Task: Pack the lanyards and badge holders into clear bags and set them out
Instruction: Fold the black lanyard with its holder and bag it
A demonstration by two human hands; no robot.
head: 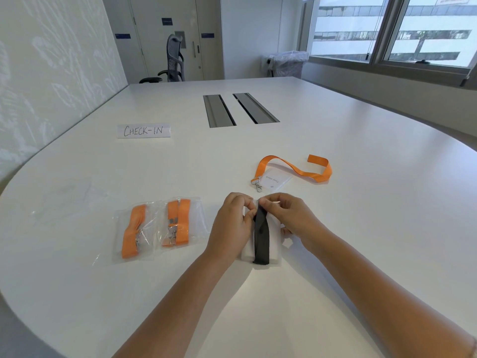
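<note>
Your left hand (230, 223) and right hand (289, 215) are both pinching the top edge of a clear bag (274, 250) w/ a black lanyard (261, 241) in it; each grip is clamped on that bag, fingertips meeting at its far end. The bag is lying flat on the white desk (335, 120). Just left of it, two packed bags w/ orange lanyards (160, 227) are sitting side by side. Beyond it, a loose orange lanyard (296, 170) is lying w/ its badge holder (274, 180). Far left of it, a CHECK-IN sign (143, 131) is standing.
</note>
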